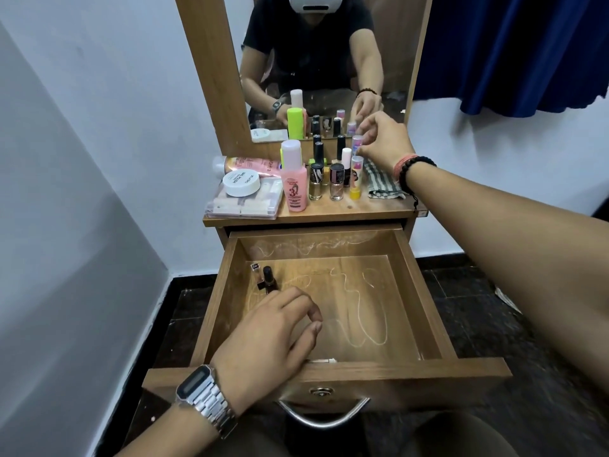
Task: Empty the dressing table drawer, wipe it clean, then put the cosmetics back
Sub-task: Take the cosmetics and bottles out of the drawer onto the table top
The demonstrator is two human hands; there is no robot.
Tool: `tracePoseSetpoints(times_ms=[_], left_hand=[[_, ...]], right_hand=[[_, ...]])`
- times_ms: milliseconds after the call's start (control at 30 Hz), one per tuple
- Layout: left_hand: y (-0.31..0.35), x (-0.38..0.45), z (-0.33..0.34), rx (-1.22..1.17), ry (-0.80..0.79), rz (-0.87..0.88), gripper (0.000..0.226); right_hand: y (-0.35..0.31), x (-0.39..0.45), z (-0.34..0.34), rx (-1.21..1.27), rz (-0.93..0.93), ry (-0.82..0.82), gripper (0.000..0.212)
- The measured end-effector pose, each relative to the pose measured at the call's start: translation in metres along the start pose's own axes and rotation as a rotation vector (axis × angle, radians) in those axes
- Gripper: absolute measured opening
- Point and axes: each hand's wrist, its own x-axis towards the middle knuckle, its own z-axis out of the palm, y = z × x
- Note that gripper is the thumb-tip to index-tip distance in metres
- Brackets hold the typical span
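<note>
1. Head view, centre of the frame: the dressing table drawer (316, 291) is pulled fully out, its wooden floor streaked with pale looping marks. It is almost bare.
2. Upper left corner of the drawer: one dark nail polish bottle (267, 278) stands upright beside a small dark-capped item (255, 267), both close to the left wall.
3. Lower left of the frame: the left hand (273, 328) reaches over the drawer's front edge, fingers curled loosely downward just in front of the dark bottle. Its grip is empty and relaxed, touching no cosmetic. A metal wristwatch (204, 395) sits on that wrist.
4. Upper centre: the bench (329, 209) above the drawer carries the removed cosmetics. From left to right, a pink tube (250, 164) lies on its side, a white round jar (240, 183) rests on a clear flat packet (244, 202), a tall pink bottle (293, 179) stands upright, and a cluster of small nail polish bottles (324, 173) stands behind and beside it. A lime green bottle (295, 123) stands at the back, against the mirror (326, 61).
5. Upper right of centre: the right hand (385, 140) is over the back right of the bench, fingertips pinched on a small clear-capped stick (357, 143); the grip is closed on it. A beaded bracelet (412, 169) circles the wrist.
6. Right of the bottle cluster: a striped cloth (384, 184) lies crumpled on the bench, partly under the right wrist.
7. Upper right of the frame: a blue curtain (510, 51) hangs against the wall.
</note>
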Motion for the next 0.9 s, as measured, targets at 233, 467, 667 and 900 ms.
tracePoseSetpoints(times_ms=[233,467,667,900], left_hand=[[-0.018,0.005,-0.015,-0.238,0.134,-0.295,0.012],[-0.039,0.015,-0.031,-0.087,-0.481,-0.263,0.026],[-0.041,0.021,-0.037,0.072,-0.655,-0.259,0.025],[-0.040,0.024,-0.023,0.298,-0.812,-0.321,0.033]], right_hand=[[-0.007,-0.036,-0.038,0.110,-0.048,0.201,0.026],[-0.042,-0.143,-0.040,-0.071,-0.320,-0.774,0.026],[-0.033,-0.213,0.020,-0.214,-0.110,-1.359,0.053],[-0.039,-0.224,0.050,-0.202,-0.295,-1.291,0.063]])
